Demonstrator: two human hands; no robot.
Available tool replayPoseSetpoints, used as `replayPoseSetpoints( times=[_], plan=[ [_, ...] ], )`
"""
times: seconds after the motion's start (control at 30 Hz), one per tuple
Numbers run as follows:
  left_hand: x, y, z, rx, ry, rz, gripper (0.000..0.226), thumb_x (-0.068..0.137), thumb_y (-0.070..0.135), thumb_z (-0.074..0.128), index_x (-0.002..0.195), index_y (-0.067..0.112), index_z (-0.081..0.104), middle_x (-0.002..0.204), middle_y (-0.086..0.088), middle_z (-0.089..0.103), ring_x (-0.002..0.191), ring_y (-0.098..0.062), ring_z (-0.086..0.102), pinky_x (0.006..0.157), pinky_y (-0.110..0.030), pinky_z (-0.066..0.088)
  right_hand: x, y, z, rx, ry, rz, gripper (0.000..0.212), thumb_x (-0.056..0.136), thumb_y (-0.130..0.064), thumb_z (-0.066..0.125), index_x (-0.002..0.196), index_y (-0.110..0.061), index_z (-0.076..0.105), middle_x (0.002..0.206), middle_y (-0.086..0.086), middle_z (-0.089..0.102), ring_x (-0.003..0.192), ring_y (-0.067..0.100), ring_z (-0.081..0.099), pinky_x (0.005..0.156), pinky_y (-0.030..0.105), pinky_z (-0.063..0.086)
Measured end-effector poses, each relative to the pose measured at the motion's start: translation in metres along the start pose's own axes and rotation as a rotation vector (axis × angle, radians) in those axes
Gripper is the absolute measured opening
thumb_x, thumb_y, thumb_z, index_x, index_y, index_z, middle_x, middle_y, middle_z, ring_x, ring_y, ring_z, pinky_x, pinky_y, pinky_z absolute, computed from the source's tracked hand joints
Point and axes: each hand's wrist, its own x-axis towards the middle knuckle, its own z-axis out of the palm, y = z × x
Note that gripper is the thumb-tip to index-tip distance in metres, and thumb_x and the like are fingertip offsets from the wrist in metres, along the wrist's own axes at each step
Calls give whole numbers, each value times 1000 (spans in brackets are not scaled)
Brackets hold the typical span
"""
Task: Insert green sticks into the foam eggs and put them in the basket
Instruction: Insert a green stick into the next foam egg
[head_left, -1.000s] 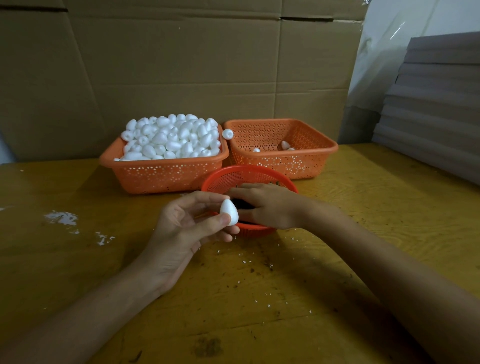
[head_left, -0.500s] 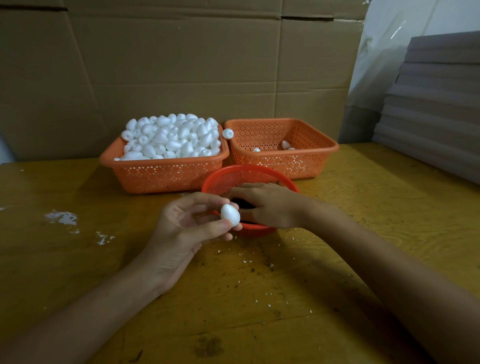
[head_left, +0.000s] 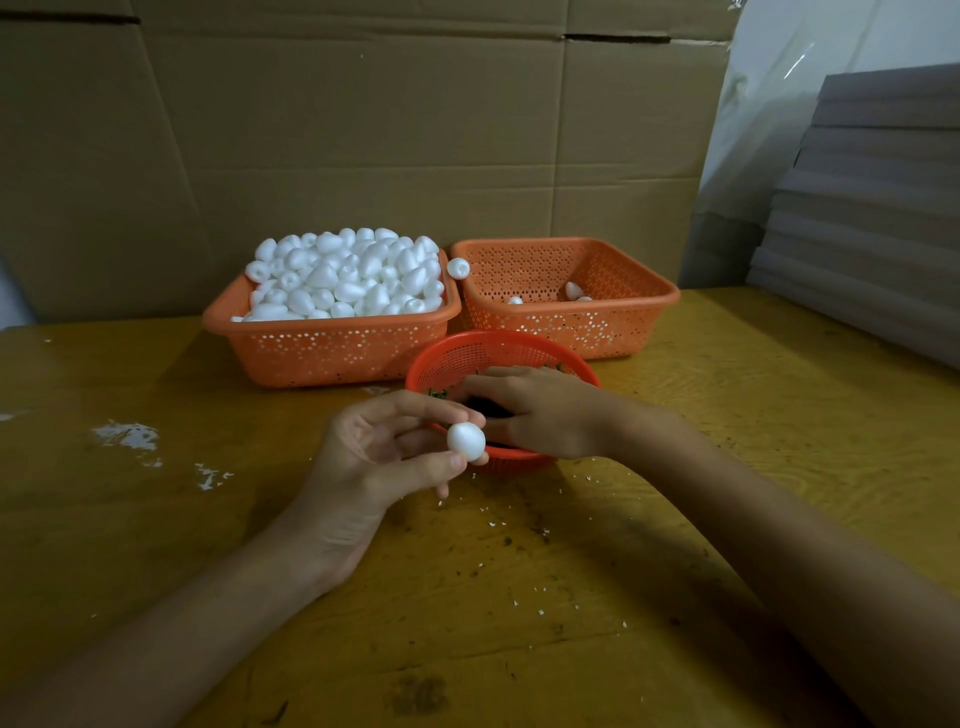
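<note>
On the surface (head_left: 727, 467), the heaped basket (head_left: 322, 353) of spare eggs (head_left: 343, 275) sits at eleven o'clock, the nearly empty square basket (head_left: 623, 322) at one, the round red basket (head_left: 467, 353) at twelve. Your right hand (head_left: 540, 410) reaches into the round one among the green sticks (head_left: 435, 393); whether it grips one I cannot tell. Your left hand (head_left: 374, 457) pinches one foam egg (head_left: 466, 440) at that basket's near rim. Hold the egg steady and drive a stick straight in.

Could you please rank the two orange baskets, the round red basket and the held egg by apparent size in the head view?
Full orange basket and nearly empty orange basket: alike, unranked.
Round red basket.
Egg, in the left hand.
</note>
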Motion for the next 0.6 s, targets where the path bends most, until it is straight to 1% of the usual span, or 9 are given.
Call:
replayPoseSetpoints(
  times=[0.07, 0.13, 0.27, 0.37, 0.47, 0.6],
  plan=[
    [-1, 2, 3, -41, -2, 33, 27, 76, 26, 89, 102, 23, 80, 117, -17, 75, 100, -39, 74, 66, -25, 55, 0, 0, 0, 1, -2, 4, 35, 106, -41, 49, 139, -30, 55, 128, 0, 60, 125, 23, 56, 104, 51, 43],
    [-1, 4, 6, -61, 2, 51, 27, 73, 18, 88, 99, 20, 80, 116, -17, 76, 97, -36, 75, 63, -26, 55, 0, -1, 0, 7, -2, 6, 36, 106, -42, 49, 140, -31, 55, 129, -1, 60, 125, 22, 56, 104, 50, 44],
    [-3, 8, 9, -47, 23, 49, 27, 70, 20, 88, 96, 23, 83, 108, -15, 78, 93, -30, 75, 62, -25, 55, -1, 1, 0, 48, 20, -7, 31, 105, -40, 53, 135, -33, 58, 126, -4, 59, 120, 19, 58, 101, 45, 46],
    [-3, 8, 10, -46, 36, 42, 28, 68, 20, 88, 96, 21, 83, 109, -14, 78, 90, -27, 75, 62, -25, 55, 0, 3, 1, 78, 74, -34, 26, 103, -35, 61, 129, -31, 64, 122, -5, 60, 116, 16, 58, 98, 39, 47],
    [-3, 7, 10, -48, 46, 29, 30, 67, 19, 89, 96, 19, 83, 108, -15, 77, 89, -27, 74, 62, -24, 55, 2, 4, 2, 80, 132, -71, 24, 99, -32, 68, 122, -25, 69, 117, -5, 64, 112, 12, 59, 98, 40, 48],
    [-3, 8, 9, -53, 70, 16, 32, 69, 21, 89, 100, 17, 81, 102, -19, 77, 87, -29, 74, 62, -27, 56, 3, 5, 2, 82, 227, -113, 17, 93, -23, 76, 111, -22, 74, 109, -8, 69, 104, 11, 63, 92, 41, 50]
  ],
)
